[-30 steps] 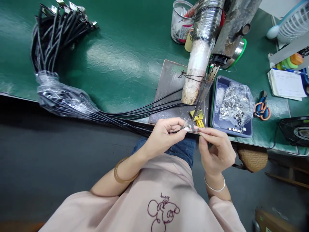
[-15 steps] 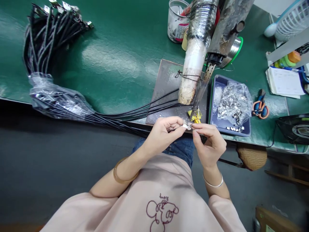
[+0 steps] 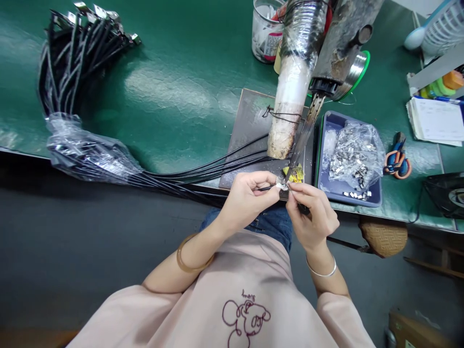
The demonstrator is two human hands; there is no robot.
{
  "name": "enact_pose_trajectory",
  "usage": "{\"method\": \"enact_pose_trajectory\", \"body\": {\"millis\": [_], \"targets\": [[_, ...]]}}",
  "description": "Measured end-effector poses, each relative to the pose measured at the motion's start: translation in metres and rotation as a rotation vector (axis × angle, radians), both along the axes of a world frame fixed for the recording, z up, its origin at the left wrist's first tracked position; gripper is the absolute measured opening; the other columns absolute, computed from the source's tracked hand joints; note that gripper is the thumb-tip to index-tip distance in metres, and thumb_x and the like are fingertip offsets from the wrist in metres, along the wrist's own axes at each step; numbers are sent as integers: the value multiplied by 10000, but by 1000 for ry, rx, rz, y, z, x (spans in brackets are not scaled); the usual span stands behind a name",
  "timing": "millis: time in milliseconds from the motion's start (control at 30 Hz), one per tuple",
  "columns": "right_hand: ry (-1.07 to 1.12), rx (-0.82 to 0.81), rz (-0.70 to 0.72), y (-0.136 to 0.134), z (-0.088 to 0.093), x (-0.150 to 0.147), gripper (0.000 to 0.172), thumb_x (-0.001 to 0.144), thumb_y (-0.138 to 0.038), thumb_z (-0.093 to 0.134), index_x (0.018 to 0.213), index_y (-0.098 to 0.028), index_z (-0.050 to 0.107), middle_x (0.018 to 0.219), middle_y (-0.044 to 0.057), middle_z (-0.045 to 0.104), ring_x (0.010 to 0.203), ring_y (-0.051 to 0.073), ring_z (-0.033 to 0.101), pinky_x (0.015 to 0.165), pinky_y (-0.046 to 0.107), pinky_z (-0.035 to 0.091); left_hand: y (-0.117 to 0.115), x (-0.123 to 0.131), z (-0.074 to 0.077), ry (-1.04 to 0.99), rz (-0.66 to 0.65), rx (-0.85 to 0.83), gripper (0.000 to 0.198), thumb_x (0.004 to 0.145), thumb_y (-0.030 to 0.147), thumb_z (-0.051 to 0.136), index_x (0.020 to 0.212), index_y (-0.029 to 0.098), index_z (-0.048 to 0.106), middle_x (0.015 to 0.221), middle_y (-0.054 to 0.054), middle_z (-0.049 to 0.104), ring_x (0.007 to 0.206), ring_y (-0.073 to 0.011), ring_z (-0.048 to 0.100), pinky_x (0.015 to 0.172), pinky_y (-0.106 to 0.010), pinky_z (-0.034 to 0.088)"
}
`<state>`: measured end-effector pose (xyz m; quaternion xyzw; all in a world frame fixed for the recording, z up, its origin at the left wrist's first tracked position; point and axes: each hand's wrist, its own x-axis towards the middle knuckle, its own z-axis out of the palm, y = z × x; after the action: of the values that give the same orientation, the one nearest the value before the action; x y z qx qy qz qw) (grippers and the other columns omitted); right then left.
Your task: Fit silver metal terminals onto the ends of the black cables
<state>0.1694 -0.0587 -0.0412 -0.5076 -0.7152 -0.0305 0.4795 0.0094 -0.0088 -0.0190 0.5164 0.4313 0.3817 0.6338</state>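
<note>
My left hand [image 3: 246, 198] pinches the end of a thin black cable [image 3: 203, 169] at the bench's front edge. My right hand [image 3: 310, 212] is closed too, its fingertips pressing a small metal clip [image 3: 282, 185] onto that cable end, where the two hands meet. Just above them the tip of a soldering iron [image 3: 302, 133] points down at a yellow pad [image 3: 294, 174] on a dark work plate [image 3: 250, 125]. Several more black cables run left from the plate into a plastic-wrapped bundle [image 3: 87, 150].
A blue tray [image 3: 362, 198] holding a clear bag of metal clips [image 3: 357, 154] stands right of the plate. Orange-handled scissors [image 3: 397, 162], papers [image 3: 435, 123], a solder spool [image 3: 357, 67] and a clear cup [image 3: 264, 29] lie further back. The cable ends with connectors [image 3: 90, 19] fan out at top left.
My right hand has moved left and in toward my left hand, and its fingertips now close on the clip at the cable end. The left hand has stayed in place.
</note>
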Motion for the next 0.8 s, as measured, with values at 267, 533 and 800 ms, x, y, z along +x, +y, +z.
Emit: {"method": "enact_pose_trajectory", "body": {"millis": [267, 533, 800], "targets": [[33, -22, -18, 2, 4, -2, 302, 859, -77, 714, 1071, -290, 681, 1047, 16, 780, 909, 183, 768, 812, 316, 648, 0, 2, 2, 35, 31, 70, 87, 764, 176, 624, 698, 124, 646, 550, 69, 315, 496, -47, 230, 446, -200, 160], [7, -21, -17, 1, 11, -4, 258, 842, -65, 727, 984, -271, 666, 1048, 24, 779, 886, 175, 763, 772, 301, 655, 2, 1, 5, 31, 27, 73, 94, 761, 192, 634, 708, 119, 661, 544, 72, 307, 500, -50, 222, 449, -200, 163], [2, -45, -14, 2, 7, -2, 247, 857, -68, 714, 989, -269, 657, 1019, 26, 780, 875, 173, 758, 765, 301, 648, 2, 0, 3, 69, -12, 84, 88, 772, 163, 615, 702, 120, 646, 556, 69, 307, 511, -52, 214, 456, -198, 161]]}}
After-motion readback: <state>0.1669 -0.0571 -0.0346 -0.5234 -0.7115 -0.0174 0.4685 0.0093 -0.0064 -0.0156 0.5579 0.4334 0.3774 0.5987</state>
